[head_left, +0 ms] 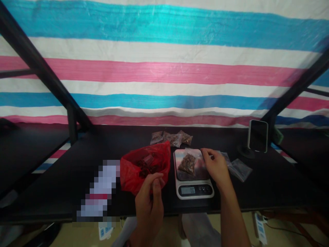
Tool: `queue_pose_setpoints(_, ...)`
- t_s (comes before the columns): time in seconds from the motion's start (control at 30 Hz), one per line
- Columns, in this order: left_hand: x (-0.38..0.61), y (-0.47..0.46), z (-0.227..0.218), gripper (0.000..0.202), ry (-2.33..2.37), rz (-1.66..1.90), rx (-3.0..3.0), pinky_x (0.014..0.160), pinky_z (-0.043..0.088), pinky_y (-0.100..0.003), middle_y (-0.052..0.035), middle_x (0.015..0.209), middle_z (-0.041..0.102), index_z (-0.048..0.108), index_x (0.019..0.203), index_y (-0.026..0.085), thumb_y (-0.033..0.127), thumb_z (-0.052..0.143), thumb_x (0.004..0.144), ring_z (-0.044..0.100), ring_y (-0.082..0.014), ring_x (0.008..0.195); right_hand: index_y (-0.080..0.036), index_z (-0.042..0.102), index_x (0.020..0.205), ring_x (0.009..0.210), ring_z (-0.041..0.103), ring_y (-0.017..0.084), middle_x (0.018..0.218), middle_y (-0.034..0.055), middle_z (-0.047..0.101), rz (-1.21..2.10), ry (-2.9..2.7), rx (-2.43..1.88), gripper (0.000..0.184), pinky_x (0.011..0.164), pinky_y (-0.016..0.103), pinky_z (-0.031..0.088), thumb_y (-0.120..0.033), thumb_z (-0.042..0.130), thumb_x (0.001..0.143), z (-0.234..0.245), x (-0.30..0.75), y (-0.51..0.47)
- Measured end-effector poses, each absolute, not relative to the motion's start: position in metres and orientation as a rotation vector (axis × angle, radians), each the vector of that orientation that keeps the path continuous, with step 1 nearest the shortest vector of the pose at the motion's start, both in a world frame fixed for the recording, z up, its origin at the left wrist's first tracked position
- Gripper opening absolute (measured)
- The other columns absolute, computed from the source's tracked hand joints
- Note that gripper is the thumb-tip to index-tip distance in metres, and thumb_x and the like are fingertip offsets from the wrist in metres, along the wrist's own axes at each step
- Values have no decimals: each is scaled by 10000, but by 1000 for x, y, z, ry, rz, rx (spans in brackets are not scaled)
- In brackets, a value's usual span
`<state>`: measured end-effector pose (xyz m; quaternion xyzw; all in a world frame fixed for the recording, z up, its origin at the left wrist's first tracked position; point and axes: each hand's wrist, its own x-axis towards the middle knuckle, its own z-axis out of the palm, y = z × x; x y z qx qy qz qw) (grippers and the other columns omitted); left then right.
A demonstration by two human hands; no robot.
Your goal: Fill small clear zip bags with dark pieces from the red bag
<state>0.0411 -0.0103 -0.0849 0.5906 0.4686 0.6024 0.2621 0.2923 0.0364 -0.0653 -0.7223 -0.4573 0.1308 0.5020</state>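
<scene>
A small clear plastic bag of dried brown pieces (187, 163) lies over the plate of a white digital kitchen scale (194, 192), whose display appears to read 0.0. My right hand (216, 167) is at the plate's far right corner, thumb and fingers closed on the edge of that bag. In front of the open red plastic bag (128, 178), my left hand (150, 200) has its fingers curled towards the thumb. Whether anything is between them is hidden. Dark dried pieces (146, 166) and a bit of clear plastic are inside the red bag.
Several filled small bags (172, 139) lie behind the red bag. Flat clear bags (240, 169) are right of the scale. A phone on a stand (257, 136) stands at the back right. A blurred-out item (100, 188) lies left. Striped sheeting (164, 72) hangs behind the black table (64, 185).
</scene>
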Motion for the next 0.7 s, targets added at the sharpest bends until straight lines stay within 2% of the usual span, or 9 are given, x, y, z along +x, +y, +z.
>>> queue_pose_setpoints(0.17, 30, -12, -88, 271, 1331, 1623, 1645, 591, 489, -223, 1, 808, 695, 730, 1029, 212, 339, 499, 1090, 553, -119, 595, -172, 849, 914, 858, 685, 300, 947, 163, 822, 248, -1132, -1722, 557, 812, 424, 527, -637, 546, 862, -67, 290, 43)
queue_pose_setpoints(0.43, 17, -14, -92, 240, 1324, 1675, 1722, 575, 485, -207, 12, 785, 692, 728, 1039, 218, 294, 504, 1082, 586, -116, 602, -169, 839, 899, 812, 682, 296, 892, 151, 814, 299, -1197, -1722, 512, 778, 410, 519, -591, 555, 839, -61, 283, 41)
queue_pose_setpoints(0.7, 26, -19, -91, 329, 1287, 1614, 1670, 715, 556, -260, -26, 808, 710, 742, 990, 209, 387, 485, 1090, 678, -163, 746, -166, 817, 933, 656, 594, 225, 786, 94, 778, 392, -1079, -1598, 441, 673, 371, 479, -552, 691, 758, -47, 270, 38)
